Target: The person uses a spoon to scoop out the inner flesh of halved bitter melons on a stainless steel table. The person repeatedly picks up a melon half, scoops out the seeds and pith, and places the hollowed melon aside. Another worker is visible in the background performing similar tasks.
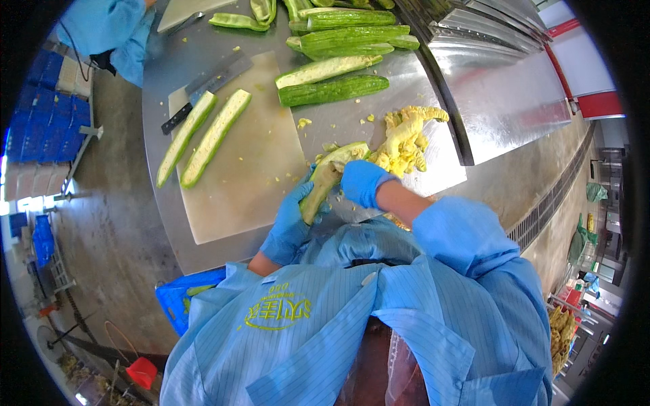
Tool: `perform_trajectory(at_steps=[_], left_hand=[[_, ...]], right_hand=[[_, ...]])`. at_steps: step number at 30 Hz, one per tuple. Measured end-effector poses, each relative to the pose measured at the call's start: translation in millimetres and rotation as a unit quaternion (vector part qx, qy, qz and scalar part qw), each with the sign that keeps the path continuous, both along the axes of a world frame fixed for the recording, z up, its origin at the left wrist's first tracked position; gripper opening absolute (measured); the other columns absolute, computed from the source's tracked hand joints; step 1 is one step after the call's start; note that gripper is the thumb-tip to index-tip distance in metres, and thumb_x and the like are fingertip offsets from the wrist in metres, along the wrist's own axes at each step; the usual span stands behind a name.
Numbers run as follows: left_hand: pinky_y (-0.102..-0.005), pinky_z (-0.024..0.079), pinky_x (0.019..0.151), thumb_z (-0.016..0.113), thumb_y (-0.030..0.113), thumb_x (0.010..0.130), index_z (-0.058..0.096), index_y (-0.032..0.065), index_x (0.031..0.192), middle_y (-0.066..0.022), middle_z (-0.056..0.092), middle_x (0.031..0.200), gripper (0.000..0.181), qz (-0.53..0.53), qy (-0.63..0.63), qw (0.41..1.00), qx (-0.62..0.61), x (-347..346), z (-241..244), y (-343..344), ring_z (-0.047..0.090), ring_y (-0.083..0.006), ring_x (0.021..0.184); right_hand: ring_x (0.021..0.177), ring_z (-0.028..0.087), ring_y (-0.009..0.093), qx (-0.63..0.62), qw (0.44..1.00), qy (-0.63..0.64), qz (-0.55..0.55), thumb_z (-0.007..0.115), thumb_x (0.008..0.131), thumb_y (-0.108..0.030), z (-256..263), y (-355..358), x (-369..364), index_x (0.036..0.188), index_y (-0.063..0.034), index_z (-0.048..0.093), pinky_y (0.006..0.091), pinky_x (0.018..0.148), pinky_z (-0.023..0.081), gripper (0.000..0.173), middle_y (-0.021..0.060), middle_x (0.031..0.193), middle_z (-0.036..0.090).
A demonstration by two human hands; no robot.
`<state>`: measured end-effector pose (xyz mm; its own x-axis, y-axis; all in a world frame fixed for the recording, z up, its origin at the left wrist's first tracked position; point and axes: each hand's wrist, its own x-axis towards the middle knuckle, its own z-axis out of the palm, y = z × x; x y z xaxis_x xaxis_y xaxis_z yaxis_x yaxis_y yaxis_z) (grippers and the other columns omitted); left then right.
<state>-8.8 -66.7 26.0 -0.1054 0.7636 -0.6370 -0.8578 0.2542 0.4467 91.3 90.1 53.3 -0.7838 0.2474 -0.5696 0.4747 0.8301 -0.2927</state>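
Observation:
My left hand (292, 218), in a blue glove, is closed around a halved green gourd (317, 195) with its cut face up. My gloved right hand (363, 183) is shut at the gourd's hollow, on what seems to be a spoon (336, 166), mostly hidden by the fingers. Yellow seed pulp (403, 139) lies heaped just beyond the right hand. Two cut gourd halves (216, 139) rest on a white cutting board (244, 203), beside a cleaver (218, 76) with a black handle. More green gourds (332, 91), some halved, lie further up the metal table.
The steel table (177, 238) has a dark raised edge (447, 96) on the right. At top left another person's blue sleeve (127, 56) is beside the table, near a second knife (188, 23). A blue crate (175, 304) stands below the near left edge.

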Motion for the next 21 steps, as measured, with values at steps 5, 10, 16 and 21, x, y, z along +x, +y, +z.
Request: perform_trajectory(at_steps=[5, 10, 16, 21], left_hand=[[-0.0225, 0.046, 0.043, 0.041, 0.030, 0.088, 0.033, 0.0135, 0.131, -0.0085, 0.057, 0.095, 0.047, -0.034, 0.087, 0.996, 0.008, -1, -10, -2, 0.058, -0.0168, 0.062], [-0.0234, 0.049, 0.051, 0.039, 0.030, 0.089, 0.034, 0.0121, 0.130, -0.0116, 0.053, 0.109, 0.045, -0.073, 0.151, 0.982, 0.090, -6, 14, 11, 0.060, -0.0207, 0.072], [-0.0323, 0.051, 0.072, 0.037, 0.026, 0.090, 0.029, 0.0125, 0.132, -0.0143, 0.046, 0.121, 0.045, 0.017, -0.047, 0.995, 0.085, -2, 9, 23, 0.057, -0.0285, 0.095], [-0.0356, 0.049, 0.079, 0.038, 0.022, 0.090, 0.026, 0.0106, 0.133, -0.0158, 0.044, 0.123, 0.046, 0.006, -0.061, 0.992, 0.106, -3, -3, 26, 0.053, -0.0292, 0.101]], right_hand=[[0.074, 0.059, 0.037, -0.052, 0.998, -0.010, -0.045, 0.048, 0.073, -0.019, 5, -13, 3, 0.076, 0.0006, 0.064, 0.0426, 0.067, 0.047, 0.026, 0.0229, 0.080, 0.060], [0.073, 0.060, 0.035, 0.018, 0.990, 0.016, -0.136, 0.047, 0.074, -0.017, -1, 10, 26, 0.075, -0.0002, 0.065, 0.0411, 0.066, 0.048, 0.024, 0.0212, 0.076, 0.060], [0.063, 0.061, 0.029, 0.022, 0.997, -0.059, 0.037, 0.049, 0.074, -0.014, 28, 25, 6, 0.072, -0.0020, 0.066, 0.0368, 0.060, 0.049, 0.020, 0.0156, 0.069, 0.062], [0.069, 0.060, 0.033, 0.035, 0.978, -0.082, 0.187, 0.052, 0.069, -0.015, 14, 15, -3, 0.070, -0.0029, 0.066, 0.0396, 0.064, 0.049, 0.018, 0.0185, 0.076, 0.062]])
